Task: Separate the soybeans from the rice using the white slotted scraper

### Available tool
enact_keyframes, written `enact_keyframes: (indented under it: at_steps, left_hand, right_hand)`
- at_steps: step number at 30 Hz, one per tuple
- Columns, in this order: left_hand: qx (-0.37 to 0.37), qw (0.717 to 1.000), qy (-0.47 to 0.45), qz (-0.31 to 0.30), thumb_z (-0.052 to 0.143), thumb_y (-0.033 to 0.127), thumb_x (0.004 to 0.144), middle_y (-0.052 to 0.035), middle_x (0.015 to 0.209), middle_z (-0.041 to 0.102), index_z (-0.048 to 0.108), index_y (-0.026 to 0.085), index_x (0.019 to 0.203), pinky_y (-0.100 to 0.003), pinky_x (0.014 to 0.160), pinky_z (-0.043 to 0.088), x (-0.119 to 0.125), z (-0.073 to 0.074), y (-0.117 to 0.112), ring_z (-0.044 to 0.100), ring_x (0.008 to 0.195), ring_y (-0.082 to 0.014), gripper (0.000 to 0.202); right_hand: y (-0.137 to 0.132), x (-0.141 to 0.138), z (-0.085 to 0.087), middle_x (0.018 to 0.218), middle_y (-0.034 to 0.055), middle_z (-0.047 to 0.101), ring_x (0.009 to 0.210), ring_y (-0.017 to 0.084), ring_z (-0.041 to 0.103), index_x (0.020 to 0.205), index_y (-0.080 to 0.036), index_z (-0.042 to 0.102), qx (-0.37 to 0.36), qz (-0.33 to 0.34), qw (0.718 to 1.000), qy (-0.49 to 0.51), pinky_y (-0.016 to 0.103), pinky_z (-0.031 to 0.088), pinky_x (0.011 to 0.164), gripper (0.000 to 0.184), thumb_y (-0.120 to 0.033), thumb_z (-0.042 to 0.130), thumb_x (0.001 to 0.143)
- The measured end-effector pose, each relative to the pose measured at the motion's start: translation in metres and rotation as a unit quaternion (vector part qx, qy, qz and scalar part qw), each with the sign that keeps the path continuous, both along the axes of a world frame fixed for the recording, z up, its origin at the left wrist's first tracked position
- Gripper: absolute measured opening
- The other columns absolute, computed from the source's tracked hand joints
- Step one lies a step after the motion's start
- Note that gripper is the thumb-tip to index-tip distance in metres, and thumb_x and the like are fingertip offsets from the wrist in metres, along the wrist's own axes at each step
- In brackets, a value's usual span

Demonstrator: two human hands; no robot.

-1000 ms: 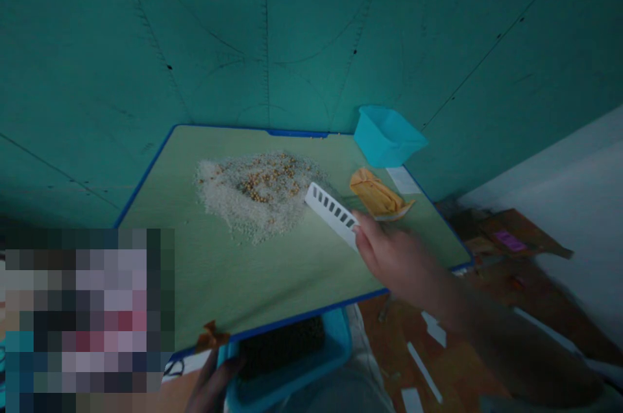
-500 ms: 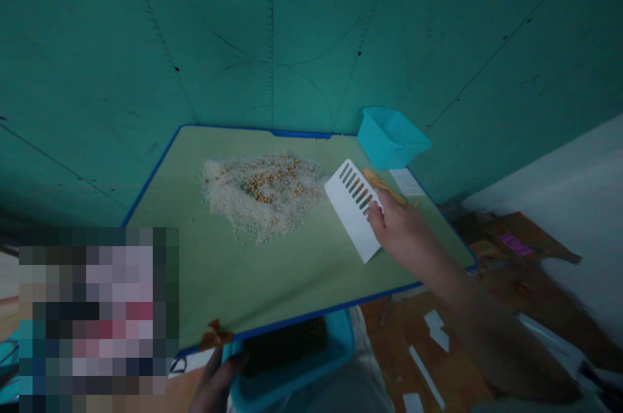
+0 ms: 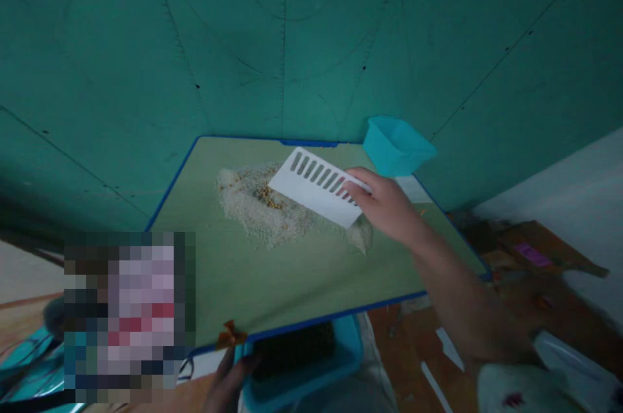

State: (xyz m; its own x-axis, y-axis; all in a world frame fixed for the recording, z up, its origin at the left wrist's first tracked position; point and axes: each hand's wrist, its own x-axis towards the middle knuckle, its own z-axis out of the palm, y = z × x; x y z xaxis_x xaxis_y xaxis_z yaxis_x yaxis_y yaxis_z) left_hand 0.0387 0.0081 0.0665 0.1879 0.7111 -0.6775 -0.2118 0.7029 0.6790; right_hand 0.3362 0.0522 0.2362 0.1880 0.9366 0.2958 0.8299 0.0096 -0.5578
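Observation:
My right hand [image 3: 377,195] is closed around one end of a white slotted plastic plate [image 3: 318,195], which is tilted over the right part of a heap of pale grains [image 3: 253,215]. Yellow-brown beans [image 3: 269,197] lie in the middle of that heap, partly hidden by the plate. A smaller mound of the pale grains [image 3: 360,236] shows just below the plate's near end. Down at the table's front edge, my left hand [image 3: 228,379] grips the left rim of a blue tub [image 3: 350,361] with dark contents. Its fingertips are dim.
The green tabletop [image 3: 292,280] has a blue border and stands against a green wall. A light-blue basin [image 3: 399,147] sits at its back right corner, near white paper [image 3: 413,189]. A brown clip-like thing [image 3: 231,335] is at the front edge. Paper scraps [image 3: 450,348] lie below.
My right hand has moved the slotted plate left over the heap and turned it more sideways. The small mound at right has come into view. My left hand stays at the tub.

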Motion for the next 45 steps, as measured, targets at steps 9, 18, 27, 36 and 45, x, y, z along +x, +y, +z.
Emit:
enact_keyframes:
  at_steps: [9, 18, 27, 36, 45]
  left_hand:
    - [0.010, 1.000, -0.001, 0.006, 0.066, 0.034, 0.066, -0.0033, 0.108, 0.073, 0.068, 0.026, 0.105, -0.054, 0.108, 0.021, -0.011, -0.010, -0.007, 0.034, 0.131, -0.0358, 0.040]
    - [0.013, 0.999, 0.006, 0.032, 0.071, 0.036, 0.061, 0.0010, 0.101, 0.073, 0.072, 0.030, 0.090, -0.053, 0.110, 0.013, -0.013, -0.015, -0.005, 0.030, 0.132, -0.0372, 0.029]
    - [-0.005, 1.000, -0.023, 0.017, 0.068, 0.037, 0.065, -0.0027, 0.101, 0.074, 0.069, 0.027, 0.096, -0.052, 0.110, 0.014, -0.013, -0.013, -0.008, 0.032, 0.132, -0.0345, 0.033]
    - [-0.014, 1.000, 0.002, 0.018, 0.067, 0.032, 0.066, -0.0045, 0.110, 0.071, 0.068, 0.025, 0.101, -0.053, 0.108, 0.019, -0.014, -0.015, -0.005, 0.033, 0.132, -0.0355, 0.036]
    - [0.029, 1.000, -0.007, 0.004, 0.066, 0.033, 0.068, 0.0003, 0.105, 0.074, 0.071, 0.028, 0.099, -0.049, 0.110, 0.017, -0.010, -0.011, -0.006, 0.035, 0.131, -0.0324, 0.032]
  right_hand:
    - [0.057, -0.013, 0.000, 0.096, 0.0075, 0.070, 0.082, 0.017, 0.064, 0.104, -0.017, 0.063, -0.032, 0.068, 0.996, -0.044, 0.026, 0.045, 0.067, 0.026, -0.021, 0.044, 0.086]
    - [0.051, -0.015, -0.004, 0.095, 0.0082, 0.070, 0.082, 0.017, 0.064, 0.105, -0.017, 0.062, -0.055, 0.059, 0.995, -0.050, 0.026, 0.044, 0.066, 0.027, -0.022, 0.043, 0.087]
    - [0.052, -0.016, -0.008, 0.093, 0.0079, 0.071, 0.080, 0.017, 0.064, 0.106, -0.018, 0.063, -0.076, 0.074, 0.992, -0.061, 0.025, 0.043, 0.065, 0.028, -0.022, 0.043, 0.086]
    - [0.018, -0.025, -0.002, 0.085, 0.0053, 0.071, 0.066, 0.013, 0.061, 0.107, -0.017, 0.064, -0.097, 0.125, 0.985, -0.071, 0.023, 0.039, 0.055, 0.030, -0.025, 0.040, 0.089]
    - [-0.027, -0.025, -0.001, 0.102, 0.0041, 0.071, 0.093, 0.016, 0.065, 0.106, -0.021, 0.064, -0.078, 0.146, 0.982, -0.087, 0.028, 0.048, 0.077, 0.029, -0.024, 0.042, 0.088]
